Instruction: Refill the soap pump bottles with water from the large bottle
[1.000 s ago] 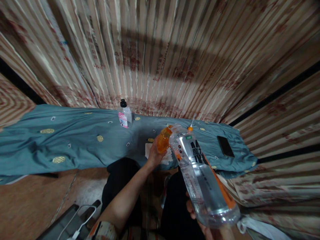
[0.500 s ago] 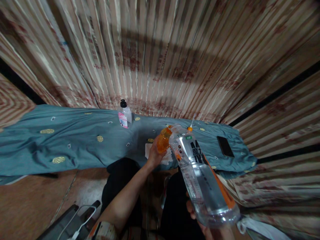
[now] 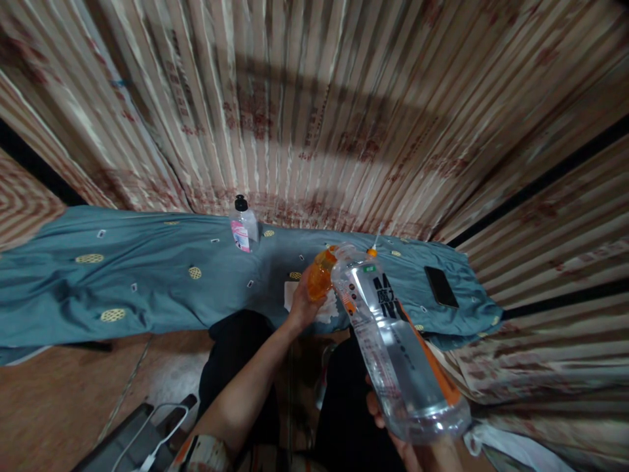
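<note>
Teal pineapple-print cloth-covered desk [image 3: 162, 282] ran ahead, left grip [image 3: 302, 305] clasped a translucent orange vessel [image 3: 320, 276] over it, mouth right at the neck of a large silver-labelled clear plastic bottle [image 3: 403, 347], which slanted forward-left from the right grip [image 3: 400, 449] holding its base end.

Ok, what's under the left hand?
A white sheet on the teal cloth shows on either side of the left hand. The part covered by the hand and the orange container it holds cannot be seen.

Black Chinese character 魔 [image 3: 382, 296] on the silver label [image 3: 409, 360] of the large clear bottle [image 3: 397, 341], other print illegible
</note>
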The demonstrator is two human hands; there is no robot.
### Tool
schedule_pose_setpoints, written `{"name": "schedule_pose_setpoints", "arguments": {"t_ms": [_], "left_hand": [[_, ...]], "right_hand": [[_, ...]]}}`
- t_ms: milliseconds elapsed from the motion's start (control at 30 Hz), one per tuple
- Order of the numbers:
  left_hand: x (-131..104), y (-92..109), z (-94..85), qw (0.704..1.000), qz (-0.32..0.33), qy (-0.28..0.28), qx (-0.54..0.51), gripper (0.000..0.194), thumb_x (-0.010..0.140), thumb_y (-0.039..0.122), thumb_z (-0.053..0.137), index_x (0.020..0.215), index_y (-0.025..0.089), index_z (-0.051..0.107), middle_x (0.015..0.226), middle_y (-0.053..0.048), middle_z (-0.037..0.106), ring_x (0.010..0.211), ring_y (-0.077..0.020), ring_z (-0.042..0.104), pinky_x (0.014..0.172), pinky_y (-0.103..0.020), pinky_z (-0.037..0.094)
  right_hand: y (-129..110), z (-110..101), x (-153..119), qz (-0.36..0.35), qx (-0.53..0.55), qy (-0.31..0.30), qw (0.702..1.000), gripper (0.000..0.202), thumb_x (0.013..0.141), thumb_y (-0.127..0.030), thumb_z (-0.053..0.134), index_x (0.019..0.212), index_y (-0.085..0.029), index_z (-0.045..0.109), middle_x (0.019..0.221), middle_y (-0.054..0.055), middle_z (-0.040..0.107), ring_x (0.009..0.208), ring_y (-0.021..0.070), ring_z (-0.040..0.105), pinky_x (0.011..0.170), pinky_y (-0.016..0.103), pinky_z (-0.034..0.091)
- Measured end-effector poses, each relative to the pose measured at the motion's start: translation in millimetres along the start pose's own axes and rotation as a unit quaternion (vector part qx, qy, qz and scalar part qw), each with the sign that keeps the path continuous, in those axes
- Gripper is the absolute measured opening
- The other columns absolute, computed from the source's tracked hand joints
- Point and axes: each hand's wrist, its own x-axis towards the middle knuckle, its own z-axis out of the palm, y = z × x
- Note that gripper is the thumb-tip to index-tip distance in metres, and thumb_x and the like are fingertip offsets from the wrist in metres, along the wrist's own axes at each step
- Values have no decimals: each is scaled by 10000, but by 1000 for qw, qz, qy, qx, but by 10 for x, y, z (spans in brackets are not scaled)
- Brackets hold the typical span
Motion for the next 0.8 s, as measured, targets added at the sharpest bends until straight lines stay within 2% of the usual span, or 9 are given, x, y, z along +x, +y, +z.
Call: {"name": "schedule_pose_setpoints", "arguments": {"t_ms": [167,267,367,500,600,700,800], "left_hand": [[2,-50,-6,1000,4,-11,-6,805,659,118,714,1403,212,422,1390,-118,561,1296,-275,537,1150,-494,399],[1,-63,-8,1000,12,-7,9,797,661,131,725,1398,208,430,1379,-121,570,1295,-283,538,1153,-503,393],[-1,-60,-9,1000,14,0,21,803,654,132,743,1392,216,437,1386,-115,567,1300,-284,534,1159,-496,389],[-4,-46,-7,1000,9,-1,27,813,654,130,746,1397,218,427,1381,-112,574,1291,-287,543,1148,-504,400],[-7,-27,-3,1000,10,-1,20,812,652,113,737,1394,216,425,1387,-116,572,1295,-282,543,1154,-501,396],[-8,-3,1,1000,7,-2,9,802,651,104,730,1389,196,429,1395,-127,562,1303,-286,538,1159,-501,391],[-7,15,3,1000,0,-1,9,807,652,113,736,1391,194,426,1392,-125,564,1295,-288,544,1154,-502,397]], "right_hand": [[-121,224,-67,28,65,60,996,438,638,-513,825,1057,-407,757,919,-1,806,617,195,698,542,247,560],[-176,296,-99,28,71,68,995,433,603,-488,863,1018,-404,776,897,-3,811,614,200,706,537,253,564],[-207,328,-113,21,63,69,995,383,635,-501,847,996,-388,787,897,-3,813,621,179,704,560,233,560],[-219,338,-110,20,57,61,996,419,601,-590,845,942,-351,802,877,7,811,612,172,696,559,225,554],[-207,323,-107,25,63,69,995,413,577,-554,870,930,-349,804,875,2,811,615,175,700,548,220,551],[-172,277,-108,26,56,64,996,359,628,-506,859,930,-319,807,837,32,805,638,188,707,570,231,564],[-119,186,-85,9,41,30,999,285,718,-480,805,931,-291,798,821,75,793,639,203,707,578,264,576]]}}
